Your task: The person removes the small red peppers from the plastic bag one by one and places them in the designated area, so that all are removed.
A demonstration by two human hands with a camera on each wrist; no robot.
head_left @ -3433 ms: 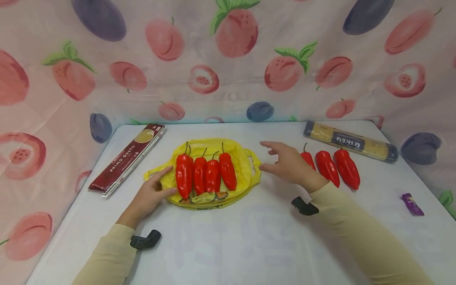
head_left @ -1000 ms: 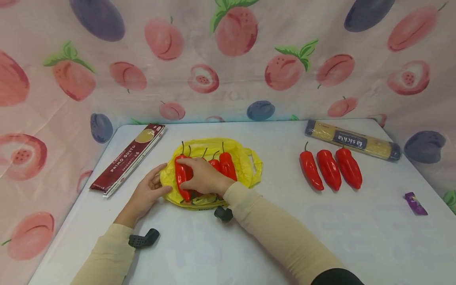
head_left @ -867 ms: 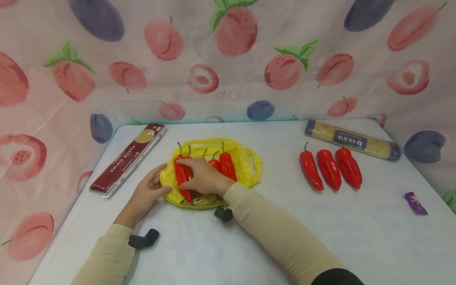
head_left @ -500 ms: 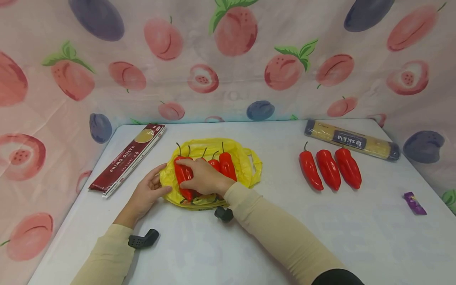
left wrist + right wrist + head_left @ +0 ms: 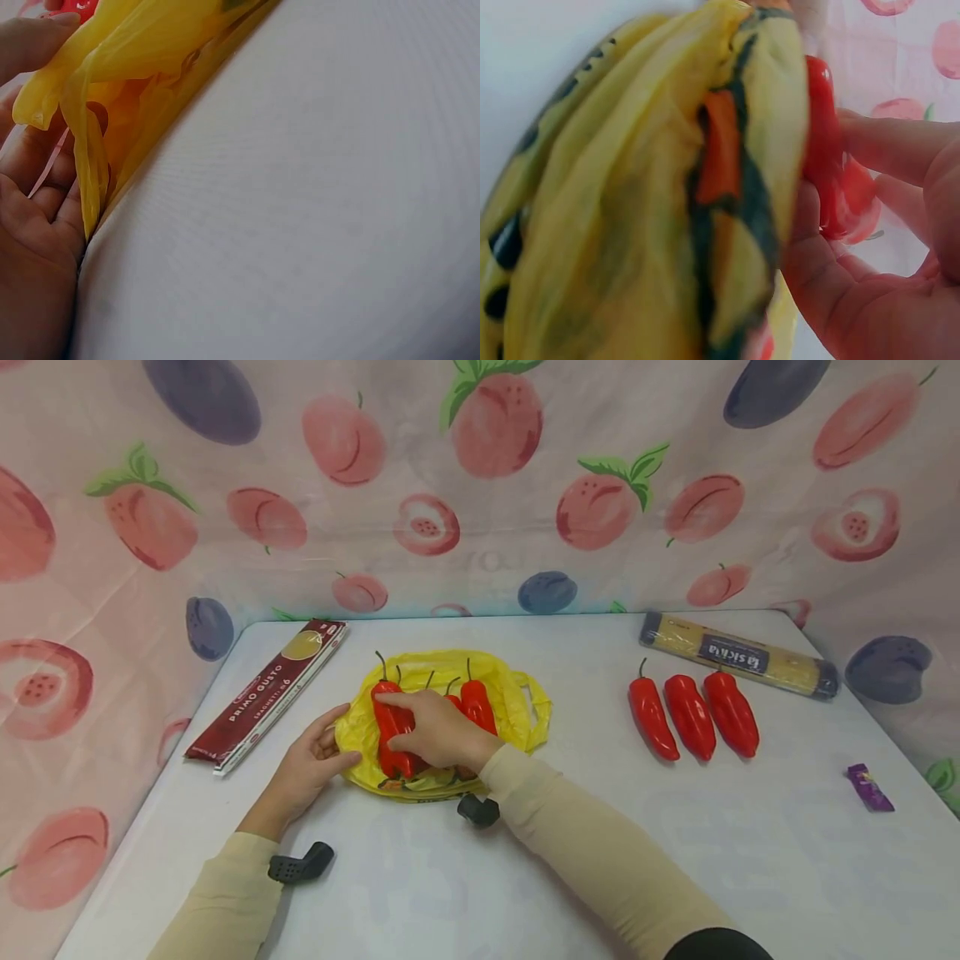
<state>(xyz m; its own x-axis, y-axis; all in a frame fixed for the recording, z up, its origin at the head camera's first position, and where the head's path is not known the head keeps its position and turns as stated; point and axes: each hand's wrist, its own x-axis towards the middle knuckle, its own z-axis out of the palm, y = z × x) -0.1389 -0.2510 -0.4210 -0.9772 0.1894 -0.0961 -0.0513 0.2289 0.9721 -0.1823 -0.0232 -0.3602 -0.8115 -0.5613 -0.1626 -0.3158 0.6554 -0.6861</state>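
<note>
In the head view a yellow plastic bag (image 5: pixel 513 727) lies flat with several red chili peppers on it, such as one (image 5: pixel 477 703) at its right. My right hand (image 5: pixel 448 731) reaches over them and pinches a red chili pepper (image 5: pixel 388 710) at the left end between thumb and fingers; the right wrist view shows that pepper (image 5: pixel 825 142) between them. My left hand (image 5: pixel 306 768) holds the bag's left edge, its thumb on top and its other fingers behind the yellow plastic (image 5: pixel 150 37). Peppers under the right hand are partly hidden.
A dark red spaghetti packet (image 5: pixel 266 697) lies at the left. At the right lie three red peppers (image 5: pixel 690 718) in a row, with a clear-wrapped spaghetti packet (image 5: pixel 738 656) behind them. A small purple wrapper (image 5: pixel 870 787) sits near the right edge.
The right hand came from the bag's right side to the leftmost pepper. Lately it has shifted slightly right with that pepper. The left hand has barely moved.
</note>
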